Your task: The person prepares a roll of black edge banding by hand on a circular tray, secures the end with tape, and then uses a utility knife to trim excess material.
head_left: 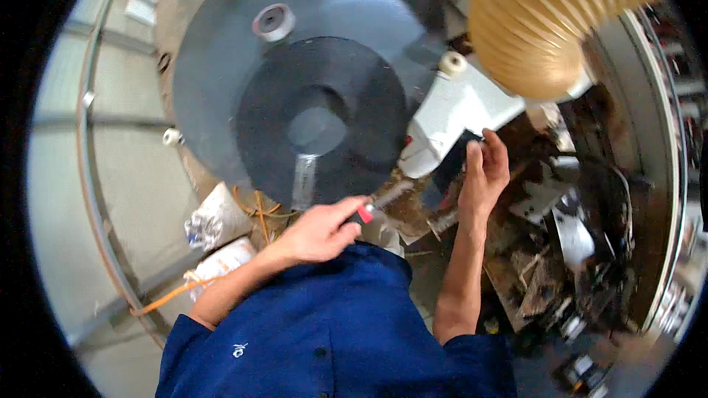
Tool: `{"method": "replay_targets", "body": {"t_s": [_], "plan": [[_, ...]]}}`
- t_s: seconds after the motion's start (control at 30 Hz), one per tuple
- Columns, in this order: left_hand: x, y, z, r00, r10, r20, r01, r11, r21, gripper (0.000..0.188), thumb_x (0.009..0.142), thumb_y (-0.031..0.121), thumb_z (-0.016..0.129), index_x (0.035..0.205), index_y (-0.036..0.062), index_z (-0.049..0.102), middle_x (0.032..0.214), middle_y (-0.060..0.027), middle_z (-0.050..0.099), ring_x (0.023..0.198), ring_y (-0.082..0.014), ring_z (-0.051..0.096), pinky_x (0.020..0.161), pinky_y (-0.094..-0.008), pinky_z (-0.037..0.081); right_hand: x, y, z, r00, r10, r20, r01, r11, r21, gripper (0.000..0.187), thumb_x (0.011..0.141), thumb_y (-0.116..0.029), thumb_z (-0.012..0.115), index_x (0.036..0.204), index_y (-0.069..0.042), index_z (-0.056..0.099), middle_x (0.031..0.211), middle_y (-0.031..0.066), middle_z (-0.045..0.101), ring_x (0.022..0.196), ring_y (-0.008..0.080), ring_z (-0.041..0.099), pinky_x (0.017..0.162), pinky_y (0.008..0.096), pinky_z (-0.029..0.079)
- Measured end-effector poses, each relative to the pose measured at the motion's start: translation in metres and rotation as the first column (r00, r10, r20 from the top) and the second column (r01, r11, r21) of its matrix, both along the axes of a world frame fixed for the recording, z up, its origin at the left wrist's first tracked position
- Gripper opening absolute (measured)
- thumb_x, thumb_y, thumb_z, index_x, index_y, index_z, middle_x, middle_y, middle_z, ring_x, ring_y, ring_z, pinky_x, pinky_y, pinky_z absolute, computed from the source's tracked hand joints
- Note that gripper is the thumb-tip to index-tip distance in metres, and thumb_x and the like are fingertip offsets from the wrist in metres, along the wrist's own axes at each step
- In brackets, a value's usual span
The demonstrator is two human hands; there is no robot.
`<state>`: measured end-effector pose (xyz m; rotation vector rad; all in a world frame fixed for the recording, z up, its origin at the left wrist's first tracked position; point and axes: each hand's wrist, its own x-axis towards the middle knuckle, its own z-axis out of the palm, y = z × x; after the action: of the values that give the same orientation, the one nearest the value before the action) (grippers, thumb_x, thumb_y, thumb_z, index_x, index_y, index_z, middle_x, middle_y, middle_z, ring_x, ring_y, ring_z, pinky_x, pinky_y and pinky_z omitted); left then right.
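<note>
While gripping a slim tool (383, 199) by its red handle end, left hand (322, 232) sits low at centre, fingers curled shut around it, thumb on top. Tool's long axis runs up and to the right, grey shaft tip pointing at the lower edge of the white housing (450, 114) and almost touching it, just beside the rim of the black disc (321, 121). Right hand (483, 173) raised on the far side of that same housing, fingers upright and pressed against a dark plate (451, 162) under the white part; whether closed on anything cannot be told, as the palm faces away. Of the two, right hand nearer the housing, already touching it; left hand a little apart, joined to it only through the tool. Left forearm comes in from lower left, bent at the wrist; right forearm rises nearly straight from the blue shirt (332, 324). Above, a ribbed tan hose (546, 22) bends over the housing. To the right, a heap of scrap and offcuts (560, 250); to the left, white sacks (217, 217) with orange cord.
</note>
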<state>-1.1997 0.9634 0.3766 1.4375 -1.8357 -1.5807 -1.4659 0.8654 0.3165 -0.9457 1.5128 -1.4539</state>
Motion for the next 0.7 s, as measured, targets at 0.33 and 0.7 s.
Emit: {"method": "replay_targets", "body": {"t_s": [0.33, 0.7], "plan": [[-0.083, 0.000, -0.285, 0.959, -0.147, 0.242, 0.134, 0.989, 0.067, 0.052, 0.090, 0.021, 0.052, 0.138, 0.0019, 0.046, 0.105, -0.0295, 0.067, 0.095, -0.0454, 0.065, 0.079, -0.0501, 0.051, -0.063, 0.164, -0.021, 0.927, -0.326, -0.185, 0.367, 0.893, 0.262, 0.019, 0.095, -0.013, 0.066, 0.108, 0.000, 0.068, 0.082, -0.0005, 0.064, 0.065, 0.0052, 0.053, 0.057, 0.0205, 0.044], [-0.124, -0.028, -0.073, 0.915, -0.215, -0.341, 0.355, 0.830, 0.430, 0.022, 0.098, 0.020, 0.060, 0.104, 0.0006, 0.067, 0.087, -0.0031, 0.068, 0.079, -0.0101, 0.063, 0.070, -0.0285, 0.050, -0.051, 0.168, -0.024, 0.896, -0.443, 0.012, 0.440, 0.893, 0.097, 0.020, 0.097, -0.018, 0.067, 0.103, 0.001, 0.065, 0.083, 0.0023, 0.067, 0.073, 0.0109, 0.066, 0.064, 0.0269, 0.056]]}}
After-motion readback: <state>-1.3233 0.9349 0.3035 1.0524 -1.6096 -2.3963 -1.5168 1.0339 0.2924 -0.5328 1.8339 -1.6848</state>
